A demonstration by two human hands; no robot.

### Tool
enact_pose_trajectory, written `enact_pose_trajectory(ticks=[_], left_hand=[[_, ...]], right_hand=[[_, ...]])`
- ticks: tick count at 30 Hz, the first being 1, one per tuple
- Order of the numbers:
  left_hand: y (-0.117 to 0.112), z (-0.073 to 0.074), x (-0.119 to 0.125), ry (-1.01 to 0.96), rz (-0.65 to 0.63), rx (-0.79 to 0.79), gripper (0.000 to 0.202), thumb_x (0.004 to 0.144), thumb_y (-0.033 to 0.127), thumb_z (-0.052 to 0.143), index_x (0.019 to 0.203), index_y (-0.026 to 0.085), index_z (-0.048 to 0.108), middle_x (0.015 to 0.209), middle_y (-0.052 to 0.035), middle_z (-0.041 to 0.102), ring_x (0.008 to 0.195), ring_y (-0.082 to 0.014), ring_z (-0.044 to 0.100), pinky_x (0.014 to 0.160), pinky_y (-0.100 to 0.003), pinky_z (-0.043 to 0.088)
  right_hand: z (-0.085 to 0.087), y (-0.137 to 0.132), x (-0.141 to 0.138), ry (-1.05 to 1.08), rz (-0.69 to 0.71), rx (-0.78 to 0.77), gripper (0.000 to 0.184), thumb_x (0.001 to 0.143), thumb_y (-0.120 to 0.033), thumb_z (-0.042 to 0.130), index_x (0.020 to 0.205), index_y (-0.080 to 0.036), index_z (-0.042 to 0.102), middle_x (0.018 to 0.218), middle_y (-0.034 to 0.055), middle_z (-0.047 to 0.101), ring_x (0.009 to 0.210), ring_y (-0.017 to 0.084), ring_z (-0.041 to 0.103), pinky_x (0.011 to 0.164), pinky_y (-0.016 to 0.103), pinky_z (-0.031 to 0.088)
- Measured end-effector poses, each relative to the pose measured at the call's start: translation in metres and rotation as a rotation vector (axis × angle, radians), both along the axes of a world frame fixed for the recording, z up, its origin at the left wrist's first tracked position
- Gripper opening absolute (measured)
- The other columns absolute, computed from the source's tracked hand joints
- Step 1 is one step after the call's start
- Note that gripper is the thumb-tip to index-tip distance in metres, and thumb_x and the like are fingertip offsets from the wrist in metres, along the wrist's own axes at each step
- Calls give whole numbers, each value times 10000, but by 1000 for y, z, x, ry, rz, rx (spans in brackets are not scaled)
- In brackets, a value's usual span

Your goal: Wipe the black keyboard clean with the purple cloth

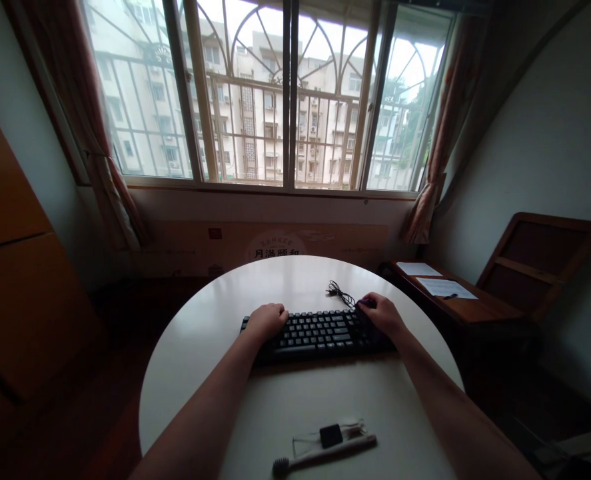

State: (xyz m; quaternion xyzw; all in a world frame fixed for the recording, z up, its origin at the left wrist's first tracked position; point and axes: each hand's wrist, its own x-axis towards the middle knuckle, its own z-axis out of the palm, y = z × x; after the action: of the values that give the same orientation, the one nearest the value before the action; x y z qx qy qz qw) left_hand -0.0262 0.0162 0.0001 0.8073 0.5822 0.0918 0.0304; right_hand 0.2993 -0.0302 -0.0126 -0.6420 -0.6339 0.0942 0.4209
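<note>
A black keyboard [320,332] lies across the round white table [190,347]. My left hand [268,320] is closed over the keyboard's left end, its fingertips partly hidden. At the other end, my right hand [384,315] is closed around a dark purplish cloth [366,304], which rests over the right-hand keys; its full shape is hard to see in the dim light. Just behind the keyboard sits a bundled black cable [341,293]. Close to me are a toothbrush [325,455] with a grey head and a small black square piece [331,436] among thin pale sticks.
To the right stands a wooden chair or bench [505,307] bearing paper sheets [445,288] and a pen [450,296]. A printed carton [225,247] is behind the table, below a barred window. An orange-brown cabinet [20,287] is at the left.
</note>
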Motion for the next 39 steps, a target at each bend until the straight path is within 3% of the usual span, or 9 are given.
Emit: enact_pose_trajectory(ticks=[39], left_hand=[[0,0,0,0,-9,3,351,863,421,358,895,229,650,1000,-78,668,921,-249,595,726,-326,443]], right_hand=[[1,-1,-3,2,5,-13,179,710,-373,584,784,-225,653,781,20,697,749,181,634,692,272,461]])
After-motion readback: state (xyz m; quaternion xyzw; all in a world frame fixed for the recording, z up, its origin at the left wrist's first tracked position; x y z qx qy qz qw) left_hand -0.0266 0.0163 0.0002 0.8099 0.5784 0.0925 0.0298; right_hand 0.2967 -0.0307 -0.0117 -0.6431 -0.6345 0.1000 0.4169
